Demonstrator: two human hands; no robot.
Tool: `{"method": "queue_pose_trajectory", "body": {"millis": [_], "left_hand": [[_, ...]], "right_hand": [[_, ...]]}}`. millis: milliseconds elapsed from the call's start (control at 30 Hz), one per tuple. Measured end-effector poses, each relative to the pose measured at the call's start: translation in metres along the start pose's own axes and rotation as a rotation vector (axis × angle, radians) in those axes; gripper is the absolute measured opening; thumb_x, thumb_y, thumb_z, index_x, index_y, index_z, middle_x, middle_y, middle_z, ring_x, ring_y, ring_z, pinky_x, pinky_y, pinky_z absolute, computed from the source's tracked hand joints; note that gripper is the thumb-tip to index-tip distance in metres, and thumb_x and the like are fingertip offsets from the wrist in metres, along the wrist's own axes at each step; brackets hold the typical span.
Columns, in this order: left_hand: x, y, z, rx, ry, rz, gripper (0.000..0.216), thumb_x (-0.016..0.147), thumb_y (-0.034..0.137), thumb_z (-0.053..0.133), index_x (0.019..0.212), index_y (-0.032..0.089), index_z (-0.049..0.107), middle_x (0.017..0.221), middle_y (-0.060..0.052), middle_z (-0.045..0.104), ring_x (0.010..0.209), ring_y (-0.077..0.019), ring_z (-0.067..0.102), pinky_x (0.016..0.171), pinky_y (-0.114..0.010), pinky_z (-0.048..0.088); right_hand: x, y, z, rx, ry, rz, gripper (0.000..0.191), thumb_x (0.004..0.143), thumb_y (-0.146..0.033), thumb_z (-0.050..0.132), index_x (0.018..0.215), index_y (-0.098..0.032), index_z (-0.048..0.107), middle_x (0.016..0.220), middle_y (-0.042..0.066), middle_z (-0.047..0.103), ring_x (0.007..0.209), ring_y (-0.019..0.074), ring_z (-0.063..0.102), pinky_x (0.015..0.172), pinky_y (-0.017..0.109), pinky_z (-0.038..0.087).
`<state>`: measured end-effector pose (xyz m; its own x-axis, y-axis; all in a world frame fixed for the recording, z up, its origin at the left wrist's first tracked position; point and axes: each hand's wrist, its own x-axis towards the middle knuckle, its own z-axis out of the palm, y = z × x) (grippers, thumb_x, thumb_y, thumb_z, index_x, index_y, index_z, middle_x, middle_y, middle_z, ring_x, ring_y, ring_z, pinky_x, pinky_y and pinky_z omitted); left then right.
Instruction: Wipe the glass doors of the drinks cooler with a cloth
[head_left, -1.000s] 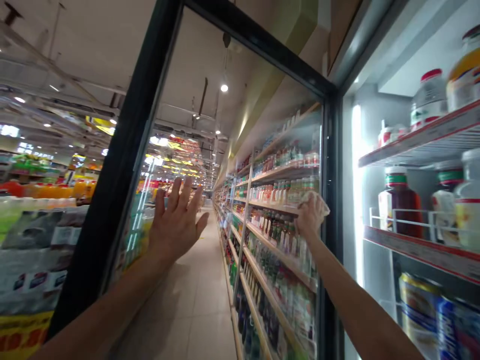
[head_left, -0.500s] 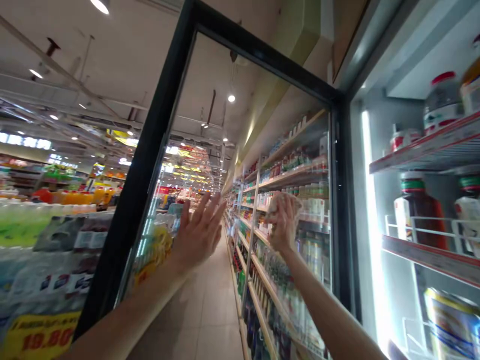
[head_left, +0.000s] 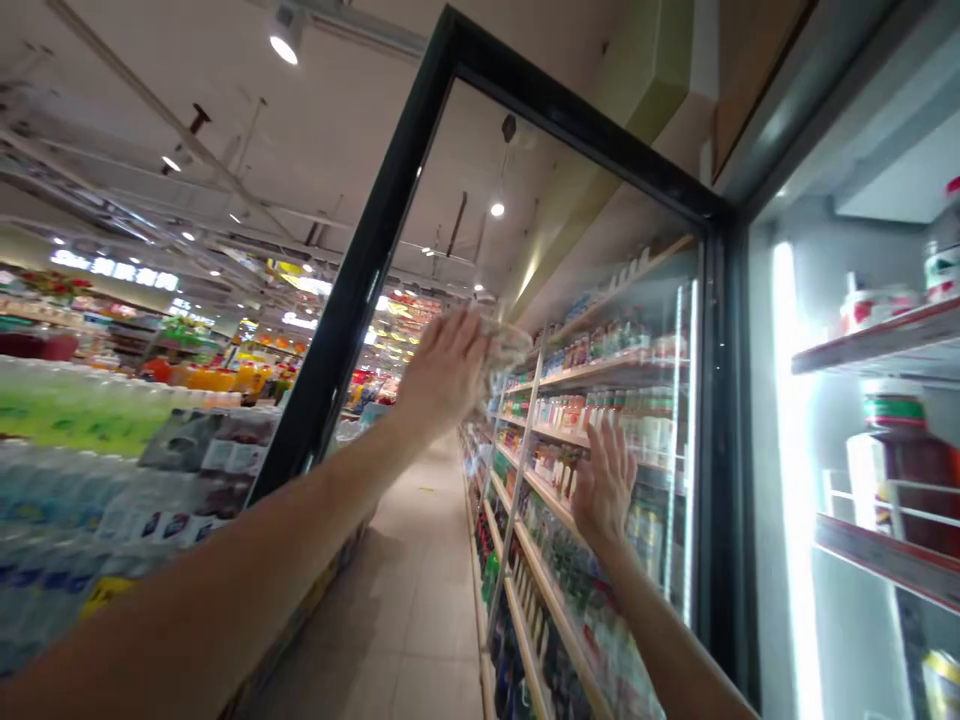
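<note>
A glass cooler door (head_left: 360, 290) with a black frame stands open in front of me. My left hand (head_left: 446, 370) is raised to the glass and holds a pale, crumpled cloth (head_left: 506, 350) that shows beyond its fingers and is blurred. To the right and lower, my right hand (head_left: 604, 485) is open and bare, its fingers upright and apart, at or close to the glass. Whether its palm touches the glass I cannot tell.
On the right is the lit cooler interior, where a dark bottle (head_left: 904, 455) stands on a wire-railed shelf (head_left: 885, 560). Stacked bottled drinks (head_left: 97, 400) fill the left. Through the glass show a tiled aisle floor (head_left: 420, 580) and long shelves of bottles.
The cloth has passed from my right hand to my left. The left hand has moved up and right; the right hand is lower and now empty. The view has shifted left.
</note>
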<state>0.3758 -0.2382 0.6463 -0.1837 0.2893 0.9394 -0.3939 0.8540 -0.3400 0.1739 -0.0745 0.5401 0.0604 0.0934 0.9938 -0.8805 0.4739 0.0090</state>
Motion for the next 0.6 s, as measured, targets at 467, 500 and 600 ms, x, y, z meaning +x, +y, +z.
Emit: {"method": "queue_pose_trajectory", "body": {"millis": [467,500,600], "left_hand": [[-0.011,0.018,0.002,0.061,-0.114,0.043,0.055,0.086,0.036,0.043,0.137,0.017,0.035,0.148,-0.012,0.029,0.137,-0.0367,0.02,0.105,-0.063,0.019],[-0.007,0.012,0.001,0.08,-0.077,-0.015,0.05,0.089,0.033,0.038,0.136,0.015,0.037,0.149,-0.011,0.028,0.137,-0.0355,0.019,0.106,-0.062,0.017],[-0.03,0.022,0.008,0.005,-0.103,0.263,0.047,0.09,0.036,0.033,0.134,0.018,0.04,0.144,-0.007,0.038,0.136,-0.0301,0.026,0.109,-0.059,0.014]], "right_hand": [[-0.005,0.005,0.003,0.066,0.112,-0.063,0.043,0.092,-0.029,0.027,0.128,-0.022,0.049,0.138,0.01,0.047,0.135,0.0254,0.032,0.106,0.054,0.026],[-0.005,0.005,0.004,0.066,0.122,-0.06,0.043,0.092,-0.029,0.027,0.128,-0.022,0.05,0.137,0.011,0.048,0.135,0.0255,0.032,0.105,0.054,0.027],[-0.005,0.005,0.006,0.053,0.118,-0.058,0.042,0.092,-0.028,0.029,0.128,-0.022,0.05,0.137,0.011,0.048,0.135,0.0254,0.032,0.105,0.054,0.027]]}}
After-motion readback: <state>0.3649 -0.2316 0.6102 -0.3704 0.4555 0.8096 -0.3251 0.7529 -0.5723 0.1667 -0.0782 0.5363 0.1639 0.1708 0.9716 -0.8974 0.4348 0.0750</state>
